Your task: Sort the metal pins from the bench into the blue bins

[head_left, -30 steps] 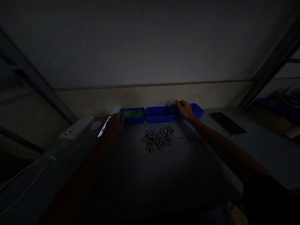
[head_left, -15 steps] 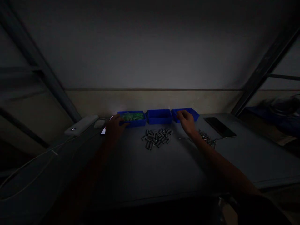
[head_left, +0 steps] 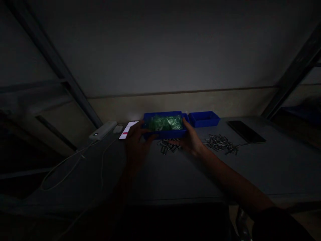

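Observation:
A blue plastic bin (head_left: 164, 134) is held up between my two hands above the table. Inside it lies crinkled green, shiny plastic packaging (head_left: 167, 123). My left hand (head_left: 137, 142) grips the bin's left end, thumb along the front. At the right end, my right hand (head_left: 192, 140) has its thumb on the rim and its fingers beneath. Under and behind the bin, a heap of short metal cylinders (head_left: 167, 147) is partly covered. Another blue bin is mostly hidden behind the held one. A further blue bin (head_left: 204, 119) stands to the right by the wall.
Thin metal pins (head_left: 220, 143) are heaped right of my right hand. A dark phone (head_left: 245, 131) lies farther right. On the left are a phone with a lit screen (head_left: 127, 130), a white power bank (head_left: 102, 130) and loose white cables (head_left: 60, 182). A wall closes the table's back.
The bin with green packaging has been lifted off the table and moved right, toward me. My right hand has left the right-hand bin and now holds this one too. The view has shifted.

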`<state>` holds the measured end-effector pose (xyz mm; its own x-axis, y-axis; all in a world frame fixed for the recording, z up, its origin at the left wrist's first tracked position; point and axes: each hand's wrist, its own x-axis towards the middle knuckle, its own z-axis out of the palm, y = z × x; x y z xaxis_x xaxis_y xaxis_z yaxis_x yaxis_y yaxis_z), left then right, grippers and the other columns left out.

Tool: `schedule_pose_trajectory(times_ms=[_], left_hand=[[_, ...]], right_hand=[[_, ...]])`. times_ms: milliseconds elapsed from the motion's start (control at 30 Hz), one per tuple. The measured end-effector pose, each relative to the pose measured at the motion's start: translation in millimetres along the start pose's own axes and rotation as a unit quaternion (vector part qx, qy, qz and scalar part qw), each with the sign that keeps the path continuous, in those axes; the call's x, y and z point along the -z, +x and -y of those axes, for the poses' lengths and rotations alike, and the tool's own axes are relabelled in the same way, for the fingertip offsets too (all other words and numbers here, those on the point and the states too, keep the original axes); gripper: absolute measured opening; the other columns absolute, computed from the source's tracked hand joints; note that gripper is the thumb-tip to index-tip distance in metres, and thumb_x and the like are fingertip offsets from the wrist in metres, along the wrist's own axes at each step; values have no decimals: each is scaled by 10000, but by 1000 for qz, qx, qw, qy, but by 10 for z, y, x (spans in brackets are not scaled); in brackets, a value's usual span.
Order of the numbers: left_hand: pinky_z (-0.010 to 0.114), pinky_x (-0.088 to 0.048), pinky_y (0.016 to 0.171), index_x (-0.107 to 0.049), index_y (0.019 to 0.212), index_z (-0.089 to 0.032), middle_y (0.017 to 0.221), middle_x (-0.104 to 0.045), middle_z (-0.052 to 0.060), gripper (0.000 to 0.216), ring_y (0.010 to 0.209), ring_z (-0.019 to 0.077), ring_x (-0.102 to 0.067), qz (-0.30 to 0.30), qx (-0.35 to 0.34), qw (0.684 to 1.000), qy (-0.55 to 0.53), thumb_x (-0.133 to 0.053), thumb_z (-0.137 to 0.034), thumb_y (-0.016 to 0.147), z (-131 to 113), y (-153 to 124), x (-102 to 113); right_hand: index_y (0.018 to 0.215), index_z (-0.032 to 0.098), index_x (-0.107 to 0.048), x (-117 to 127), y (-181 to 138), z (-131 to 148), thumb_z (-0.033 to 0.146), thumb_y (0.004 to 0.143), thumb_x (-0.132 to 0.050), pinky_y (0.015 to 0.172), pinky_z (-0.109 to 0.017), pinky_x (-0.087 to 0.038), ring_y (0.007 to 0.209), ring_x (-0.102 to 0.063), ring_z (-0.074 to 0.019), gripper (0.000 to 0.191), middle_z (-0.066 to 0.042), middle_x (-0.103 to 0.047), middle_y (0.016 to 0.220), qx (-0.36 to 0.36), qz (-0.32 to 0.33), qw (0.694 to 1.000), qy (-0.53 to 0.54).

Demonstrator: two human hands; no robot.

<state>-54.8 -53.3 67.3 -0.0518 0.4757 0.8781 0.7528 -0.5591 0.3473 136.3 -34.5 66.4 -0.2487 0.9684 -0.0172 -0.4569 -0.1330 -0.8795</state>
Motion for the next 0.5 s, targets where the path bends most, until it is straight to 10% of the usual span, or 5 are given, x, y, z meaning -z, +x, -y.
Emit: schedule_pose_trajectory(times_ms=[267, 500], left_hand=[[435, -471, 928, -614, 770, -204, 1181, -560, 58, 118, 1146, 241, -516, 78, 51, 984, -149, -698, -238, 695, -24, -115, -521], [399, -414, 969, -532, 1085, -207, 1168, -571, 84, 332, 1130, 235, -521, 74, 332, 885, -318, -527, -415, 826, -179, 37, -1006]], right_hand=[[1027, 198, -577, 373, 71, 337, 475, 802, -558, 587, -362, -579, 728, -631, -179, 358, -57, -665, 869, -78, -117, 990, -25], [1251, 302, -408, 448, 136, 174, 474, 643, -718, 619, -336, -575, 832, -627, -184, 704, -21, -611, 1074, 103, -219, 967, -76]])
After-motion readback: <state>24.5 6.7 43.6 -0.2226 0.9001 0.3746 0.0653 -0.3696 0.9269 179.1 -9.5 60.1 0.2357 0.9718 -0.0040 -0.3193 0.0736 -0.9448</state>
